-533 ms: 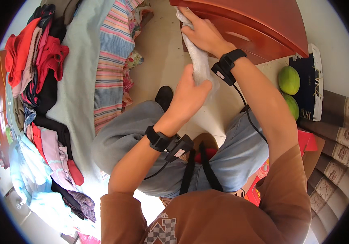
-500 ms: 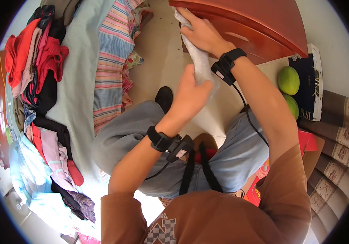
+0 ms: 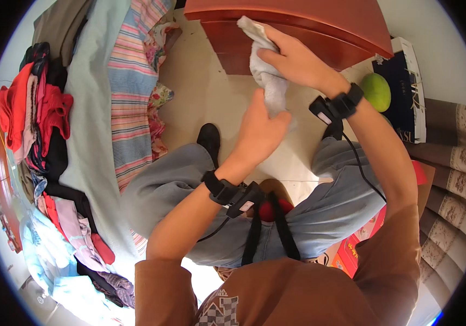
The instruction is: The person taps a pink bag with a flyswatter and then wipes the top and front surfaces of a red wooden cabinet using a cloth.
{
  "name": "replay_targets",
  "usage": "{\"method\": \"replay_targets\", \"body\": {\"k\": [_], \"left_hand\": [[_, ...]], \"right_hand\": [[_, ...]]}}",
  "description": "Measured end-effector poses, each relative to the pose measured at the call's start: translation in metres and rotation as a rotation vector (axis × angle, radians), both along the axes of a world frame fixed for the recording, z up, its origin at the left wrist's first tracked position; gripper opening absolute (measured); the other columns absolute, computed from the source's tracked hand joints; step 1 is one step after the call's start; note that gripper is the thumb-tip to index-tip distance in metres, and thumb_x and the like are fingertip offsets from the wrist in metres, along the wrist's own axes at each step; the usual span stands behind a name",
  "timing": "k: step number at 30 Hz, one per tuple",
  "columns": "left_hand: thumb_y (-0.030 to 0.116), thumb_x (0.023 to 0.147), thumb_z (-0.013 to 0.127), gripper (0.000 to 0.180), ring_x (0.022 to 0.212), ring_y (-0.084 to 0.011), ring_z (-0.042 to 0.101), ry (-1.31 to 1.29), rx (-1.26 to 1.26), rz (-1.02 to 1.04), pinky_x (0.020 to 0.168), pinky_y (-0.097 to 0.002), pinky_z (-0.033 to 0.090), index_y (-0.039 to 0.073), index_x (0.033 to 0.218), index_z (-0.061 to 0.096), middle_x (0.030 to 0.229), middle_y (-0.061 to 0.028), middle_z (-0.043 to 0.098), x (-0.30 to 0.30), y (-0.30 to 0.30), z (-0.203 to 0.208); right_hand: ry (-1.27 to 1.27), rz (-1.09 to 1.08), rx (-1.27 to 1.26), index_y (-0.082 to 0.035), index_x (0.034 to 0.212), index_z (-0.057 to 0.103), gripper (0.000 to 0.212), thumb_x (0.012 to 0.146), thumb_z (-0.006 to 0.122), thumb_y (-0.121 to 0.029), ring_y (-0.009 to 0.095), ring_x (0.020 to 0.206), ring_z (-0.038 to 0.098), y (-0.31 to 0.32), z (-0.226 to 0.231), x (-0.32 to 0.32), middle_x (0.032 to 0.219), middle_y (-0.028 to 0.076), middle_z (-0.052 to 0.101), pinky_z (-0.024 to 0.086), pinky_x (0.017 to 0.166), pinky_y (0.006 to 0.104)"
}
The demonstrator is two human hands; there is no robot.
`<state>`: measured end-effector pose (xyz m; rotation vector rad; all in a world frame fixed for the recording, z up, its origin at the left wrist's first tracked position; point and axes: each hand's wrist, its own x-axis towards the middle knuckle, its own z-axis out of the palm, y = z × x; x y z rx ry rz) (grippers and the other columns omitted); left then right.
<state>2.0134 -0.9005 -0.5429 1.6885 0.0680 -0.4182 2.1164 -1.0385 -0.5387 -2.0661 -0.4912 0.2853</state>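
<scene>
A long, narrow light grey cloth (image 3: 275, 89), soft and sock-like in shape, stretches between my two hands in front of a reddish-brown wooden cabinet (image 3: 230, 46). My left hand (image 3: 259, 130) is closed around its lower part, and a short end pokes out below the thumb. Higher up, my right hand (image 3: 301, 64) grips the upper part, with the thumb across the cloth and the other fingers partly hidden. The cloth's top end flops over to the left, beyond the right fingertips.
To the left, a bed with a striped cover (image 3: 132, 98) carries a pale green sheet (image 3: 89, 108) and heaped clothes (image 3: 32, 114). A watermelon (image 3: 375, 92) and a dark box (image 3: 401, 89) stand right of the cabinet. Patterned curtains (image 3: 456, 157) hang farther right.
My right hand and the cloth's upper end have moved right and down, away from the cabinet's edge. The cloth is more bunched. The view has shifted, and the cabinet appears farther left.
</scene>
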Motion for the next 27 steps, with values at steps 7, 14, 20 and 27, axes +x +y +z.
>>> {"method": "replay_targets", "body": {"k": [7, 14, 20, 27], "left_hand": [[0.015, 0.078, 0.055, 0.04, 0.071, -0.0201, 0.057, 0.122, -0.087, -0.038, 0.065, -0.0339, 0.046, -0.002, 0.112, 0.044, 0.086, -0.0146, 0.058, 0.003, 0.0, -0.004], [0.008, 0.078, 0.057, 0.037, 0.079, -0.0133, 0.055, -0.139, -0.18, 0.019, 0.067, -0.0277, 0.046, 0.0, 0.112, 0.047, 0.096, -0.0111, 0.056, 0.013, -0.001, 0.02], [0.005, 0.081, 0.058, 0.033, 0.085, -0.0112, 0.055, -0.16, -0.234, 0.094, 0.073, -0.0238, 0.046, -0.001, 0.111, 0.048, 0.098, -0.0068, 0.057, 0.005, -0.008, 0.028], [-0.002, 0.085, 0.056, 0.026, 0.09, -0.0097, 0.054, -0.392, -0.131, -0.021, 0.079, -0.0237, 0.046, 0.0, 0.11, 0.049, 0.1, -0.0046, 0.055, 0.002, 0.0, 0.021]], "right_hand": [[0.124, -0.123, 0.262, -0.005, 0.14, 0.033, 0.055, 0.089, 0.053, -0.01, 0.015, 0.098, 0.054, -0.026, 0.027, -0.056, 0.115, 0.006, 0.055, 0.043, 0.088, 0.0299], [0.376, -0.516, 0.915, -0.005, 0.137, 0.036, 0.052, 0.089, 0.054, -0.005, 0.014, 0.108, 0.052, -0.047, 0.031, -0.104, 0.124, 0.007, 0.052, 0.04, 0.094, 0.0306], [0.438, -0.419, 1.142, 0.0, 0.131, 0.042, 0.047, 0.086, 0.055, 0.0, 0.018, 0.112, 0.052, -0.048, 0.047, -0.121, 0.122, 0.008, 0.054, 0.04, 0.097, 0.0337], [0.387, -0.239, 1.04, 0.003, 0.135, 0.031, 0.057, 0.083, 0.052, -0.003, 0.03, 0.09, 0.06, -0.034, 0.064, -0.141, 0.097, 0.022, 0.06, 0.045, 0.082, 0.0384]]}}
